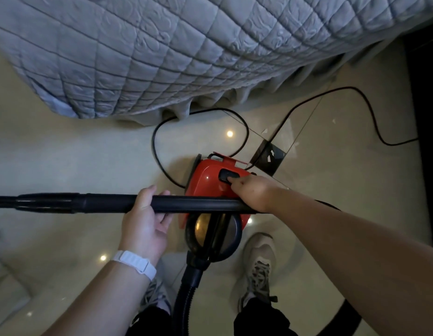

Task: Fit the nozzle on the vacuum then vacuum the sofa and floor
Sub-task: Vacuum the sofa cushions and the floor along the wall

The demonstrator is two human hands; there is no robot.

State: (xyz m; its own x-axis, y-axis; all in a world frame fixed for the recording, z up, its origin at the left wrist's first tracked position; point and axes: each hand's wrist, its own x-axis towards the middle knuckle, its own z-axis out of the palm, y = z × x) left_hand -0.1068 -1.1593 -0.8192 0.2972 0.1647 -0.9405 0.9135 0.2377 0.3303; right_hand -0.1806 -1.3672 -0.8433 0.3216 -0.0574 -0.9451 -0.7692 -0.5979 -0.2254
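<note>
Wrapping the stiff, probably light black plastic wand tube (pixel 198 205) near its middle, just above the red canister vacuum (pixel 205 175), the left grip (pixel 143 224) balances it, while the right grip (pixel 254 192), grasping nothing, presses the vacuum's black switch (pixel 225 177).

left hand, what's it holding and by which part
The left hand holds the black wand around its middle; the right hand only presses the vacuum's button.

vacuum body (pixel 205 177): glossy red plastic. wand (pixel 108 202): matt black. floor (pixel 77 154): polished glossy tile. cover (pixel 162 52): quilted grey cloth.
</note>
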